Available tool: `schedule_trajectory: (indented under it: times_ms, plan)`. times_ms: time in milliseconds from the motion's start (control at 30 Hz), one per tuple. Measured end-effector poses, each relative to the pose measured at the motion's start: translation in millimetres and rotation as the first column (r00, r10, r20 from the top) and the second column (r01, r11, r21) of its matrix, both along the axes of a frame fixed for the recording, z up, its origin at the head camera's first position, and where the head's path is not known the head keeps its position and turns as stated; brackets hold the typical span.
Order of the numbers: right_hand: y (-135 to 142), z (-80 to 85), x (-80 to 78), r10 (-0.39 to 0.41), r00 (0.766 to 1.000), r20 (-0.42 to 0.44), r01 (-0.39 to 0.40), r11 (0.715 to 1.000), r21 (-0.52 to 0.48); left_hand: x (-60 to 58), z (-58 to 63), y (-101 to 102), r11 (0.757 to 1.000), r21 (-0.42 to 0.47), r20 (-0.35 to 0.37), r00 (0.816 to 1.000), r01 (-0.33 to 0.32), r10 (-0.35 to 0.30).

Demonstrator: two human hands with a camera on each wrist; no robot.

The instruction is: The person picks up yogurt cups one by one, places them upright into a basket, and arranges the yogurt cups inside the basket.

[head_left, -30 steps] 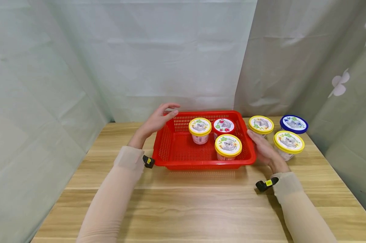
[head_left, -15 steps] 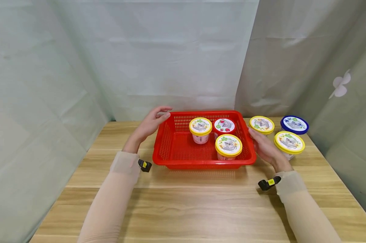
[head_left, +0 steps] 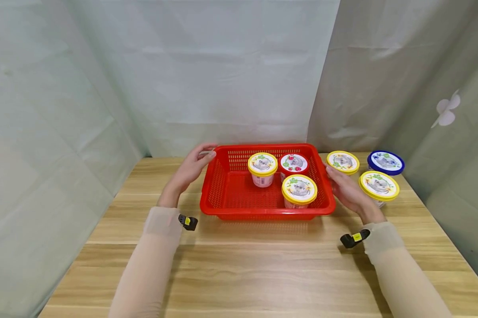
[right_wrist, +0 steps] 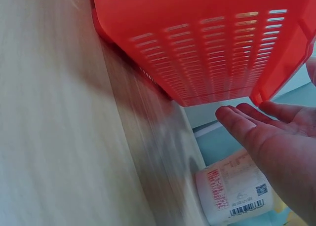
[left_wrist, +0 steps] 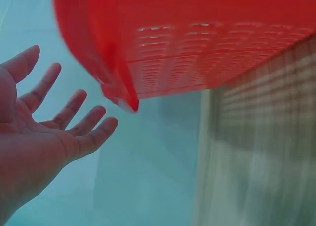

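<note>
A red plastic basket (head_left: pixel 266 213) stands on the table. Inside it are two yellow-lidded tubs, one toward the middle (head_left: pixel 262 170) and one at the front right (head_left: pixel 299 190), plus a red-lidded tub (head_left: pixel 294 163) behind. My left hand (head_left: pixel 190 170) is beside the basket's left back corner, fingers spread; the left wrist view shows a gap between fingertips and rim. On the opposite side my right hand (head_left: pixel 348 192) lies along the right rim, its fingers extended. In the right wrist view those fingertips are right at the basket's edge, under the rim.
Right of the basket stand a yellow-lidded tub (head_left: pixel 343 162), a blue-lidded tub (head_left: pixel 385 162) and another yellow-lidded tub (head_left: pixel 379 185), close to the right hand. Pale curtains (head_left: pixel 239 79) hang behind and at both sides of the wooden table (head_left: pixel 262 269).
My left hand has moved left and down, from above the basket's back left corner to beside its left rim. The right hand stays at the right rim; basket and tubs keep their places.
</note>
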State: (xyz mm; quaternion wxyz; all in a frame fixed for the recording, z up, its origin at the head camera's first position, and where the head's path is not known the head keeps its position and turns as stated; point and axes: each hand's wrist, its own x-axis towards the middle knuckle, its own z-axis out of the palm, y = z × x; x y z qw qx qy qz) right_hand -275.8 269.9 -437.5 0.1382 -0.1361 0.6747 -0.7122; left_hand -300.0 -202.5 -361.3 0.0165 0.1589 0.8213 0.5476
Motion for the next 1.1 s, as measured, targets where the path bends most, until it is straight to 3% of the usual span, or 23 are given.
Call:
schedule_trajectory:
  times_ms: [200,667,1100]
  plan:
    - [-0.1,10.2,0.7,0.005,1.0,0.004,-0.006,0.994,0.107,6.1,-15.3,-6.3,0.996,-0.036,0.032,0.996,-0.076,0.077]
    - [2.8,23.7,4.1,-0.018,1.0,-0.025,0.023,0.983,0.184,11.7,-46.4,-8.9,0.985,0.1,0.144,0.982,-0.141,0.126]
    - [6.8,32.0,7.0,-0.022,0.999,-0.031,0.028,0.975,0.219,14.3,-60.7,-6.6,0.933,0.32,0.258,0.962,-0.167,0.083]
